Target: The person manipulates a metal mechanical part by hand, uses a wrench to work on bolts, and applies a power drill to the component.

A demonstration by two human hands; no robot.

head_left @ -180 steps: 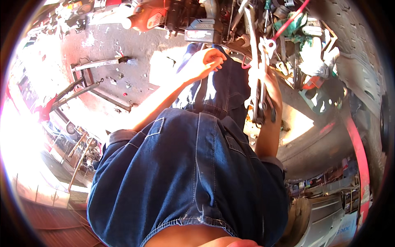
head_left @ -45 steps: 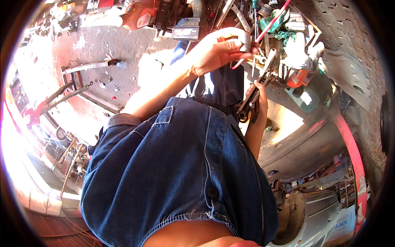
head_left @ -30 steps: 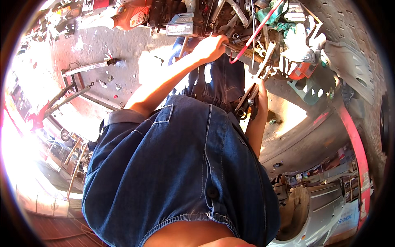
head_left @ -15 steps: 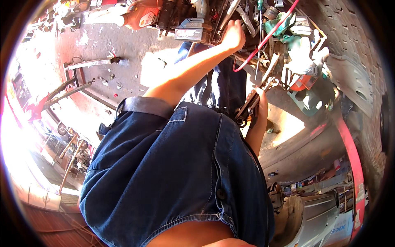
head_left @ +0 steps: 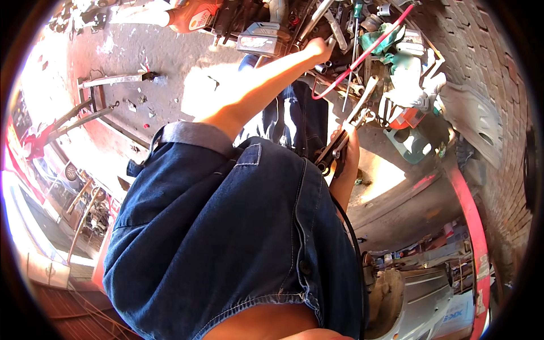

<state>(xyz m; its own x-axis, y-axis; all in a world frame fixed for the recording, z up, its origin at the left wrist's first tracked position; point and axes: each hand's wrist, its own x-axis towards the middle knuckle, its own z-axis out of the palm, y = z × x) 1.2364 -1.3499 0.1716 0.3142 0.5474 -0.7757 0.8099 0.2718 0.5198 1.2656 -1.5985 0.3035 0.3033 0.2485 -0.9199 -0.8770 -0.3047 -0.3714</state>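
Metal wrenches (head_left: 364,100) filled our gripping right hand (head_left: 351,148). More tools (head_left: 336,30) lay ungathered around our left hand (head_left: 319,51), whose grip we couldn't tell.

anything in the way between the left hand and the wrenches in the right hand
Yes, in this view: the red hooked rod slants across between the left hand and the wrenches in the right hand, and the shaft of the green-handled screwdriver runs down there too. The picture cannot settle their depth.

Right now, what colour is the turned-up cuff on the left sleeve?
The turned-up cuff is grey; it shows best in the head view.
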